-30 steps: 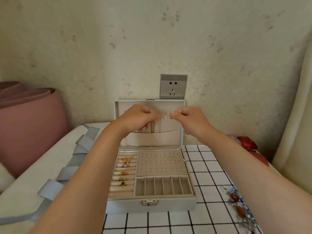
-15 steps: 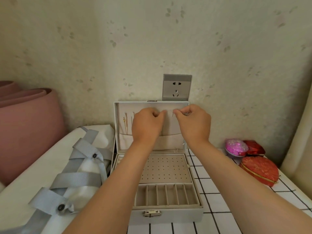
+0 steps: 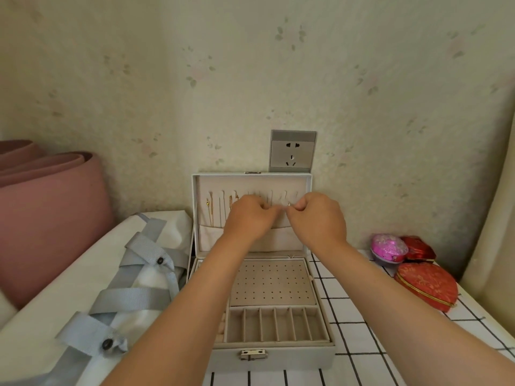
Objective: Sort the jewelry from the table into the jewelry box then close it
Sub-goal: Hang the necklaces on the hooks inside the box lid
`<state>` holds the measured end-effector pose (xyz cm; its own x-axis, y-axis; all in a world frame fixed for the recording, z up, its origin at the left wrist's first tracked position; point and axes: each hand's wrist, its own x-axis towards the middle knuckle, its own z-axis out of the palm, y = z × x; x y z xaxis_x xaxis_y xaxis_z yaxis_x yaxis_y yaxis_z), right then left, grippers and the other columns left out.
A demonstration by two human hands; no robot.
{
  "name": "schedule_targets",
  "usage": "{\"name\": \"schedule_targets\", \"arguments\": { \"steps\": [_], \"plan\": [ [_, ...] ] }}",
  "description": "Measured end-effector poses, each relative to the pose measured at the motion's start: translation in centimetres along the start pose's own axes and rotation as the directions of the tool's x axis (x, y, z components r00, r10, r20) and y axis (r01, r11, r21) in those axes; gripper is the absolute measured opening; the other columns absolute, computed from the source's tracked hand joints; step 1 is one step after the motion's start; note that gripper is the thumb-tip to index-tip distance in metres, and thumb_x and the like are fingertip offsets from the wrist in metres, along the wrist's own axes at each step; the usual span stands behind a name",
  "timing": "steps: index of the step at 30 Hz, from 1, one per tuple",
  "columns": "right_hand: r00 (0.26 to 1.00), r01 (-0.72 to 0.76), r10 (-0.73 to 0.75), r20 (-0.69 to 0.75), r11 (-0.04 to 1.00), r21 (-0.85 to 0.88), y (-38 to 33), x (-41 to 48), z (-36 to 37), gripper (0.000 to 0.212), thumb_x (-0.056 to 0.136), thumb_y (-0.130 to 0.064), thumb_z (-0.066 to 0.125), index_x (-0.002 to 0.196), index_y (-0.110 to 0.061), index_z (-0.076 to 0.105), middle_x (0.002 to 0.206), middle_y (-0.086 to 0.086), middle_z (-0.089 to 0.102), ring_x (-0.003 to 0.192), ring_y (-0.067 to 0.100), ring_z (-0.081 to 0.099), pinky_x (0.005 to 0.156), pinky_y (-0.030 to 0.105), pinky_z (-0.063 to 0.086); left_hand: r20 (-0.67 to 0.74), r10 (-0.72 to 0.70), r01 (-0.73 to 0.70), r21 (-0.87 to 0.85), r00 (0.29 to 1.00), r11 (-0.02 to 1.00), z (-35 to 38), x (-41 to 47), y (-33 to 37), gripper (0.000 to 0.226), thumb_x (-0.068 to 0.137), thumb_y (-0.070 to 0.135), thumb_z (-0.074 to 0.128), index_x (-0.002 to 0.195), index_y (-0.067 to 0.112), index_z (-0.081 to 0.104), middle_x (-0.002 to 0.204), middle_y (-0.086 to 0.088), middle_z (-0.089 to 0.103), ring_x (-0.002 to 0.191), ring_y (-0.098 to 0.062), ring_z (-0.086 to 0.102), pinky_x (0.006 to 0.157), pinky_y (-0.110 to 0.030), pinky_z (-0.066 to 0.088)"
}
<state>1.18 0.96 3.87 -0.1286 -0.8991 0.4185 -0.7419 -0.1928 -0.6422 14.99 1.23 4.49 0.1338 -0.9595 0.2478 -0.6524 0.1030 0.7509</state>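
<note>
Mid-frame, the left hand [image 3: 249,218] and right hand [image 3: 320,218] pinch a tiny clasp [image 3: 289,204] with curled fingers against the lid [image 3: 250,180] of the open box [image 3: 295,358], where chains [image 3: 211,211] already hang at left; judging by this, hanging is underway and closing remains.

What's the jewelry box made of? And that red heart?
Jewelry box: the outside looks like smooth grey faux leather, with a shiny metal clasp. The inside seems to be soft beige velvet, matte and fuzzy-looking. Red heart: probably silky embroidered fabric, since it shines and shows a woven pattern, with gold trim.
</note>
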Motion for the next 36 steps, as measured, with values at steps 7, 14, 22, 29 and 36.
{"name": "schedule_targets", "arguments": {
  "steps": [7, 14, 22, 29, 36],
  "plan": [
    [0.837, -0.322, 0.086, 0.541, 0.875, 0.360, -1.3, -0.9, -1.5, 0.026, 0.098, -0.019, 0.049, 0.092, -0.004, 0.069, 0.091, 0.016, 0.074, 0.060, 0.020, 0.065, 0.047, 0.027, 0.050, 0.272, 0.039, 0.039, -0.276, 0.962, 0.960, -1.8, -0.8, 1.0, 0.023, 0.097, 0.016, 0.054, 0.082, 0.008, 0.069, 0.070, -0.003, 0.066, 0.057, -0.008, 0.060, 0.058, -0.020, 0.052],
    [0.663, -0.403, -0.010, 0.748, 0.838, 0.368, -0.9, -1.5, -1.5, 0.012, 0.095, -0.020, 0.063, 0.102, -0.013, 0.069, 0.087, 0.008, 0.075, 0.086, 0.024, 0.072, 0.090, 0.039, 0.056, 0.326, 0.116, -0.105, -0.053, 0.938, 0.993, -3.8, -0.7, 1.2, 0.032, 0.090, 0.036, 0.062, 0.064, 0.019, 0.070, 0.064, -0.004, 0.062, 0.063, -0.010, 0.054, 0.075, -0.036, 0.052],
    [0.727, -0.141, 0.027, 0.686, 0.984, 0.110, -1.7, -0.7, -3.4, 0.021, 0.093, -0.020, 0.062, 0.097, -0.003, 0.074, 0.084, 0.003, 0.070, 0.077, 0.015, 0.064, 0.071, 0.026, 0.050, 0.409, -0.019, 0.030, -0.019, 0.913, 0.999, -3.6, -1.6, 0.0, 0.018, 0.089, 0.012, 0.061, 0.102, 0.012, 0.073, 0.092, -0.003, 0.072, 0.073, -0.011, 0.063, 0.058, -0.017, 0.043],
    [0.823, 0.006, -0.081, 0.562, 0.991, 0.134, -2.3, 0.3, -4.5, 0.024, 0.093, -0.017, 0.060, 0.072, -0.017, 0.072, 0.073, 0.003, 0.066, 0.061, 0.013, 0.056, 0.061, 0.026, 0.047, 0.540, -0.054, 0.269, -0.327, 0.840, 0.906, -1.7, -3.0, -0.4, 0.020, 0.089, 0.026, 0.067, 0.108, 0.022, 0.070, 0.105, 0.005, 0.075, 0.085, -0.011, 0.070, 0.068, -0.024, 0.045],
    [0.810, -0.067, -0.088, 0.580, 0.968, 0.241, -1.7, 0.5, -4.0, 0.023, 0.095, -0.016, 0.058, 0.078, -0.017, 0.074, 0.062, 0.005, 0.059, 0.049, 0.015, 0.050, 0.048, 0.026, 0.044, 0.547, -0.062, 0.250, -0.276, 0.835, 0.928, -1.5, -3.7, 0.4, 0.016, 0.092, 0.027, 0.062, 0.103, 0.018, 0.069, 0.095, 0.004, 0.076, 0.070, -0.006, 0.064, 0.059, -0.021, 0.040]
  ]
}}
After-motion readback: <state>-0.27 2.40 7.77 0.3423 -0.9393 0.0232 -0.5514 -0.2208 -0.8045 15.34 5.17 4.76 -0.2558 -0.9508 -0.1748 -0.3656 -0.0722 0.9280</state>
